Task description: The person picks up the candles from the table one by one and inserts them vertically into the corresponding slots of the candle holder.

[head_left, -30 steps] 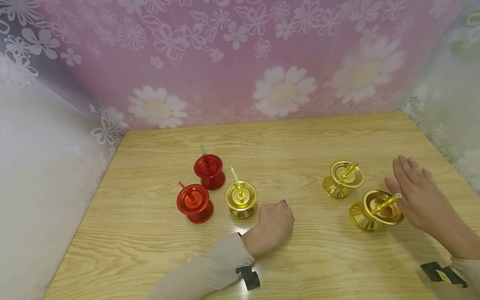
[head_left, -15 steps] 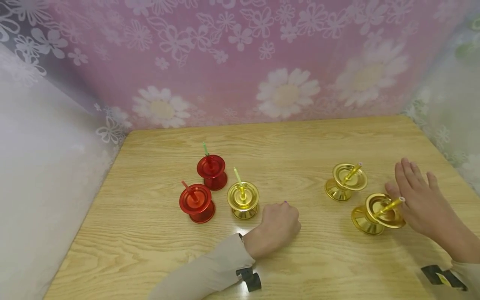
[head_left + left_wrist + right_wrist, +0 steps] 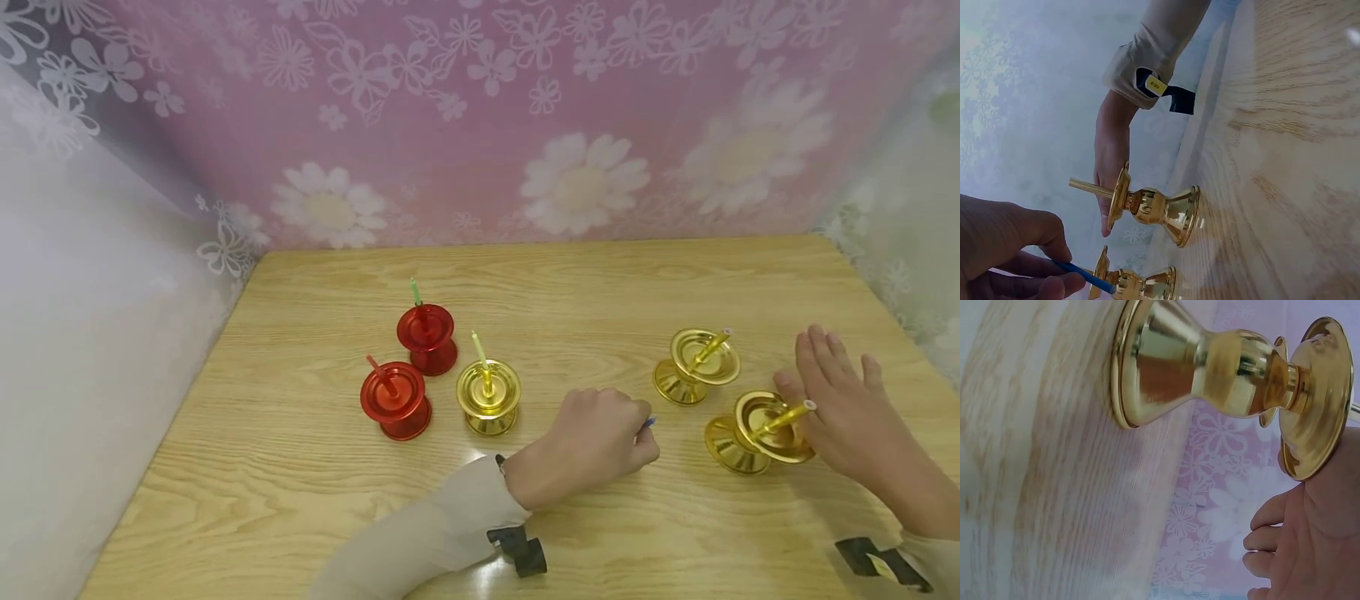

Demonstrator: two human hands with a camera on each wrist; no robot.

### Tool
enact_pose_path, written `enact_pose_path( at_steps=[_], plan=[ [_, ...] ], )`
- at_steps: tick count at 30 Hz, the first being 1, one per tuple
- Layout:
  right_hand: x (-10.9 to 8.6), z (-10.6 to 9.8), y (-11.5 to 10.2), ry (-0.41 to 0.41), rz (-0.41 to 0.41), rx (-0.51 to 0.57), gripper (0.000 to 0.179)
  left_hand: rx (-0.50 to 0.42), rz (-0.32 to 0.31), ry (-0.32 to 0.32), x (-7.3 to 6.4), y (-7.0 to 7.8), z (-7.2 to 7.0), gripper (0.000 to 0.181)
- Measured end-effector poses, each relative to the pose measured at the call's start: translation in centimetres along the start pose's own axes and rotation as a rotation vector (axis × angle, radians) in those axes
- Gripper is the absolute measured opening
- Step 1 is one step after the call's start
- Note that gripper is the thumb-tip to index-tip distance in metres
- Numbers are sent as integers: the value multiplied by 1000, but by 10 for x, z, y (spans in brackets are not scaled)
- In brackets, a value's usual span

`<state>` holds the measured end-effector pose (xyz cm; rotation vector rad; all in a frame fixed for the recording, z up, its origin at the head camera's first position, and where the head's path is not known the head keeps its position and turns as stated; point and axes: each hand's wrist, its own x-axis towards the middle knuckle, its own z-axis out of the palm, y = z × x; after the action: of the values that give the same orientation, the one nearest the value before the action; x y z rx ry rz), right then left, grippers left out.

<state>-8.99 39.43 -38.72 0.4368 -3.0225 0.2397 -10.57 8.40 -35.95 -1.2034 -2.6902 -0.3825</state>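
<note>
Between thumb and fingers, my left hand (image 3: 592, 437) pinches a thin blue candle (image 3: 1088, 275); in the head view only its tip shows past the fist. To its right stand two gold candle holders with hollow stems rising from their dishes, the near one (image 3: 738, 442) and the far one (image 3: 686, 371). My right hand (image 3: 847, 408) has its fingers straight and lies against the dish rim of the near holder, as the right wrist view shows from the side.
Left of my left hand are a gold holder (image 3: 489, 404) with a yellow-green candle, a red holder (image 3: 397, 404) with a red candle, and a darker red holder (image 3: 426, 337) with a green candle. Floral-patterned walls (image 3: 450, 183) border the wooden table (image 3: 562, 308).
My left hand has moved right with the blue candle, away from the candle-bearing holders and closer to the two gold ones. My right hand stays at the near holder; the view has shifted slightly.
</note>
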Motion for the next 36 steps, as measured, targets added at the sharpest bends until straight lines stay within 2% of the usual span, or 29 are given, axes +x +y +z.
enact_pose_path(
  at_steps=[3, 9, 14, 17, 21, 24, 26, 30, 36],
  plan=[
    [1, 0, -1, 0, 12, 24, 66, -16, 23, -4, 9, 4, -4, 33],
    [1, 2, -5, 7, 40, 73, 64, -108, 52, -3, 25, 14, -9, 20],
    [2, 2, -7, -1, 76, 109, 65, -170, 69, -53, 43, 24, -14, 9],
    [1, 2, -7, 2, 78, 111, 64, -222, 76, -84, 55, 32, -18, 11],
    [-2, 1, -5, 16, 28, 71, 66, -280, 91, -97, 70, 43, -21, 19],
    [-4, 1, -5, 18, -15, -17, 68, -306, 107, -112, 80, 51, -23, 26],
    [-4, 1, -7, 13, -12, -64, 65, -332, 115, -119, 86, 56, -24, 26],
    [-6, 2, -8, 8, -11, -101, 62, -319, 133, -122, 93, 62, -25, 29],
    [-6, 5, -6, -4, -10, -118, 69, -303, 129, -130, 99, 65, -24, 32]
  ],
)
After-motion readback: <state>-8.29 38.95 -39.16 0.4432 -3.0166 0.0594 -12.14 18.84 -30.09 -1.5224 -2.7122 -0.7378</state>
